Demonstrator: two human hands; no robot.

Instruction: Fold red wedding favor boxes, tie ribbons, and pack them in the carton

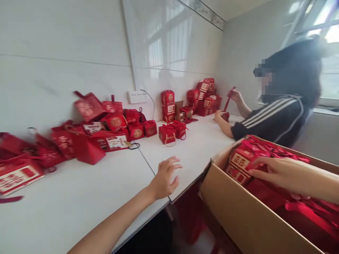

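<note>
My left hand (165, 178) hovers over the white table (79, 197) near its front edge, fingers spread and holding nothing. My right hand (275, 171) reaches into a brown cardboard box (238, 215) at the right. Its fingers curl over a flat red gift box (239, 164) with a gold emblem, lying on a pile of flat red boxes and ribbons; a firm grip does not show. A small assembled red gift box (167, 135) with a cord handle stands on the table beyond my left hand.
Many red gift boxes and bags (106, 127) crowd the table's back along the white wall, with more stacked at the far corner (205, 97). A person in a dark striped jacket (278, 120) works at the far right, holding a red strip (229, 98).
</note>
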